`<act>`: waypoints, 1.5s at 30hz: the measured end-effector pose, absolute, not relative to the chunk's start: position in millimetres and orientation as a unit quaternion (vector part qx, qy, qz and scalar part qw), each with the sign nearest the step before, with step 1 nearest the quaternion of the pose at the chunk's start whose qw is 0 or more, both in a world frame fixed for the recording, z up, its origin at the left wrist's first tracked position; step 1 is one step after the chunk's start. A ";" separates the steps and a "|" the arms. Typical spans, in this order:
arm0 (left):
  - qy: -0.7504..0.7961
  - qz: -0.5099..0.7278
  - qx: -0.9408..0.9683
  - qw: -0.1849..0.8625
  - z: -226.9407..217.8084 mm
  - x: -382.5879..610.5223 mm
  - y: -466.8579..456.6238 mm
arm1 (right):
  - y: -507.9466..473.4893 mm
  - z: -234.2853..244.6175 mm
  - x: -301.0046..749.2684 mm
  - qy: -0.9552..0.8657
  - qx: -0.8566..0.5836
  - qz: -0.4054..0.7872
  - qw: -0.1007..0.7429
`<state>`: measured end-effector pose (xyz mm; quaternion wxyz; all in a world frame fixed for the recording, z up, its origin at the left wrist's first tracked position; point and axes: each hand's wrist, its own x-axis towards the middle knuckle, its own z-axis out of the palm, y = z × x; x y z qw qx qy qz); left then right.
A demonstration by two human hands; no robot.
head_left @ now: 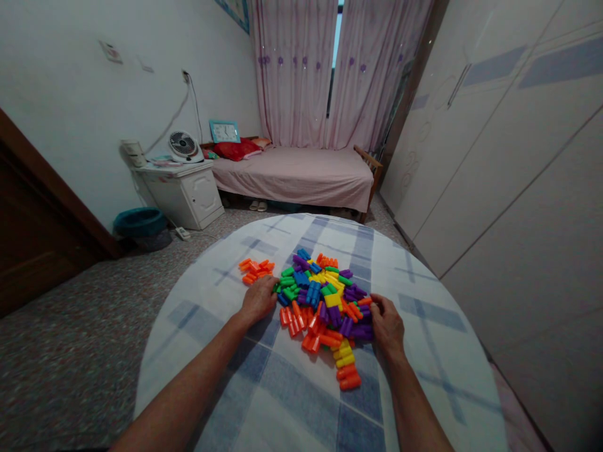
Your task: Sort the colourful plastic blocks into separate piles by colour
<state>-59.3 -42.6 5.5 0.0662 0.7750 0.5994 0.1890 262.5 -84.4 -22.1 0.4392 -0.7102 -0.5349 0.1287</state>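
— Where is the heap of small, brightly coloured plastic blocks found?
— It is spread at the middle of the round table covered with a blue-and-white checked cloth. A smaller cluster of orange plastic blocks is set just apart, far left.
— And the hands?
— The left hand is laid palm down at the heap's left edge, fingers curled onto green and blue pieces. The right hand is pressed to the right edge, fingers bent among purple ones. Whether anything is gripped cannot be told.

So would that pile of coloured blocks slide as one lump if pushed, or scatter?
Probably scatter: the pile of blocks lies as loose pieces. They look like small hard plastic, so likely light and stiff. Rounded ends may let some roll.
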 end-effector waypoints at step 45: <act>0.645 0.165 0.746 0.034 30.3 -47.3 73.0 | -81.7 -22.5 265.0 -0.525 -0.726 0.155 0.416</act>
